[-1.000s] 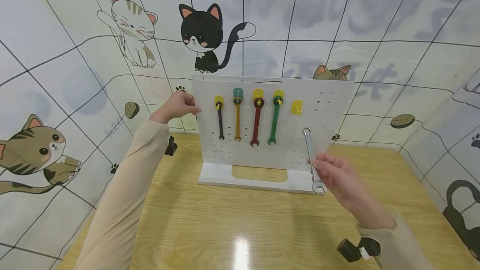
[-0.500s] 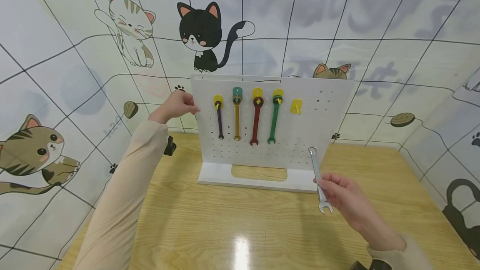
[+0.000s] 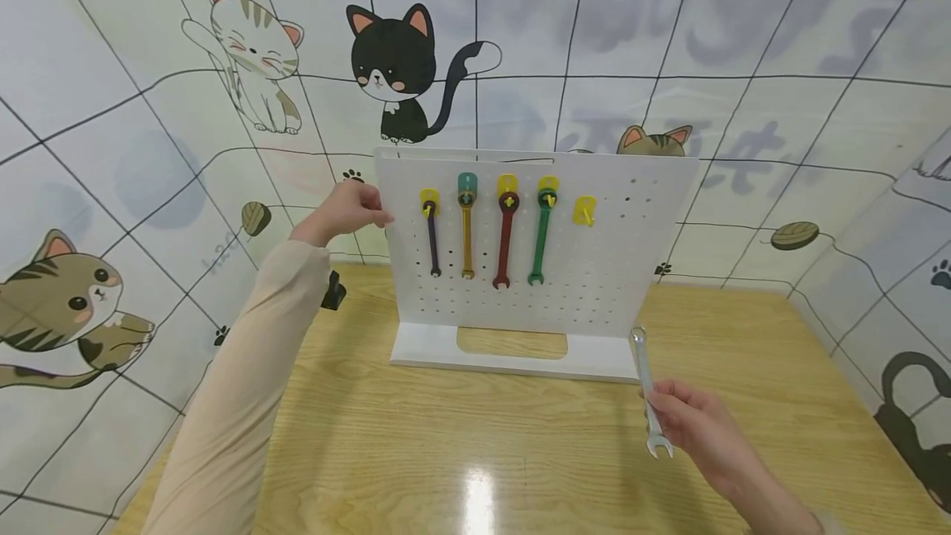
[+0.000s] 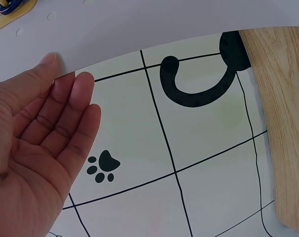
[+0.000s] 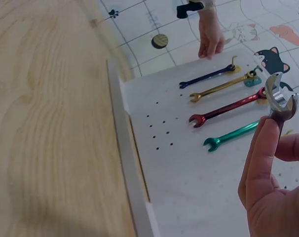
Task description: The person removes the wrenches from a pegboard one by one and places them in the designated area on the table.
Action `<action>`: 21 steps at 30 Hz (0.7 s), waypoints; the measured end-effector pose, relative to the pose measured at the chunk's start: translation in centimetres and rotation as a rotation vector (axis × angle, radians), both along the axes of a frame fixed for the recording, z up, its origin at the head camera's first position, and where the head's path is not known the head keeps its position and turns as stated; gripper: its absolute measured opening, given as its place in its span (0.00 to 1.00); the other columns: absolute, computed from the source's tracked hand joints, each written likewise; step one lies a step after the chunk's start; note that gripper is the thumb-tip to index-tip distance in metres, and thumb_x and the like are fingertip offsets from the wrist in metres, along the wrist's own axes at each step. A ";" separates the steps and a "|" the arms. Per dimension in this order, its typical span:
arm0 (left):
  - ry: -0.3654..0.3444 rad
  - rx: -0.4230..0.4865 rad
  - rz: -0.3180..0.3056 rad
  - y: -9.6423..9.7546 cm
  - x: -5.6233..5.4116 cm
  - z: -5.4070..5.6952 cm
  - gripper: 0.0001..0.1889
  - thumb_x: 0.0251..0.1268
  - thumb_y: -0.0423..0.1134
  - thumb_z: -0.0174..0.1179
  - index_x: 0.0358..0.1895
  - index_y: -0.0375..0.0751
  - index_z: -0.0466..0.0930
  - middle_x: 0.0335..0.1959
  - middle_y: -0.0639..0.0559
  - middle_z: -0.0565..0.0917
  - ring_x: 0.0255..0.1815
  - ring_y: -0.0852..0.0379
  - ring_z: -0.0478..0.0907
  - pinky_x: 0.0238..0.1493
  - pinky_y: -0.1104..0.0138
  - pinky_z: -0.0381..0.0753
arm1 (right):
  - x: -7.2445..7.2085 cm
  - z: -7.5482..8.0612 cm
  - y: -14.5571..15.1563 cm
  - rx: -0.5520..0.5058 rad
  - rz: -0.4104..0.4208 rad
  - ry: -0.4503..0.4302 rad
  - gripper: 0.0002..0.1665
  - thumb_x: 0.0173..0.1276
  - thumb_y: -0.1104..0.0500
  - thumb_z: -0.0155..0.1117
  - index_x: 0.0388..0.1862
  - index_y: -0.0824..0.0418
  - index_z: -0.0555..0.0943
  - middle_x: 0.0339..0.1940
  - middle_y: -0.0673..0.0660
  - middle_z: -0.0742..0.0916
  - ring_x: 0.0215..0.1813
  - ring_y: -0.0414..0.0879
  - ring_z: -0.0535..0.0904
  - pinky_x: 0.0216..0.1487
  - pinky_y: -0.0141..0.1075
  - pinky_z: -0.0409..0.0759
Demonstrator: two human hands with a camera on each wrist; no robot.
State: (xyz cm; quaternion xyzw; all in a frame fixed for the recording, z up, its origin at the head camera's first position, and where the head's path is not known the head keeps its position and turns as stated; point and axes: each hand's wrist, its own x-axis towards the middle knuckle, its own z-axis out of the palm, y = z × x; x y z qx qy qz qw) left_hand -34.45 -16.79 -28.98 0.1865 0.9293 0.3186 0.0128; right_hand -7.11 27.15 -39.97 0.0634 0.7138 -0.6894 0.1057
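Observation:
My right hand pinches a silver combination wrench by its shaft, ring end up, just off the right end of the pegboard's base. In the right wrist view the wrench's open end shows close to the fingers. At the white pegboard's left edge, my left hand pinches the panel, thumb in front and fingers behind. A purple-blue wrench, a gold wrench, a red wrench and a green wrench hang in a row. Right of them, a yellow hook bears nothing.
The pegboard's white base, with a cut-out in its middle, stands on a wood-grain table. Behind and beside it rises a wall covering with cat drawings and a black grid.
The right hand has drawn the silver wrench down, toward the person and to the right, from in front of the board to beside its base. The left hand keeps its hold on the board edge.

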 end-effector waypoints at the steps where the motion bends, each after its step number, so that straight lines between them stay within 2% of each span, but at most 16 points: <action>1: -0.001 -0.001 0.000 0.0 0.0 0.0 0.09 0.59 0.35 0.62 0.25 0.33 0.79 0.26 0.40 0.83 0.27 0.53 0.66 0.30 0.63 0.62 | 0.1 -0.3 0.2 0.010 -0.006 -0.010 0.07 0.72 0.61 0.52 0.38 0.58 0.79 0.29 0.47 0.81 0.32 0.38 0.76 0.34 0.32 0.76; 7: -0.006 -0.002 0.000 -0.1 0.0 -0.1 0.09 0.59 0.35 0.63 0.24 0.33 0.78 0.24 0.44 0.82 0.26 0.54 0.65 0.29 0.63 0.63 | 0.8 -1.7 1.3 0.078 -0.027 -0.098 0.08 0.72 0.60 0.52 0.42 0.60 0.78 0.32 0.49 0.81 0.34 0.39 0.76 0.35 0.33 0.76; 11: -0.003 -0.002 0.000 -0.1 0.1 0.0 0.09 0.58 0.35 0.63 0.24 0.34 0.78 0.20 0.49 0.80 0.23 0.55 0.62 0.27 0.63 0.62 | 1.1 -2.6 2.0 0.132 -0.031 -0.159 0.13 0.72 0.59 0.51 0.48 0.67 0.76 0.31 0.50 0.80 0.33 0.40 0.75 0.36 0.34 0.75; 16: 0.001 0.004 -0.003 -0.1 0.2 0.2 0.09 0.58 0.35 0.63 0.23 0.33 0.78 0.20 0.50 0.80 0.24 0.55 0.61 0.26 0.64 0.61 | 1.5 -3.7 2.8 0.216 -0.084 -0.243 0.21 0.72 0.57 0.51 0.54 0.74 0.71 0.33 0.52 0.81 0.35 0.42 0.75 0.36 0.35 0.75; 21: 0.001 0.007 -0.005 0.0 0.3 0.3 0.09 0.58 0.35 0.63 0.24 0.33 0.78 0.20 0.50 0.80 0.25 0.54 0.63 0.27 0.63 0.61 | 1.7 -4.8 3.6 0.265 -0.102 -0.278 0.22 0.72 0.57 0.51 0.54 0.75 0.71 0.33 0.52 0.80 0.35 0.44 0.74 0.36 0.36 0.75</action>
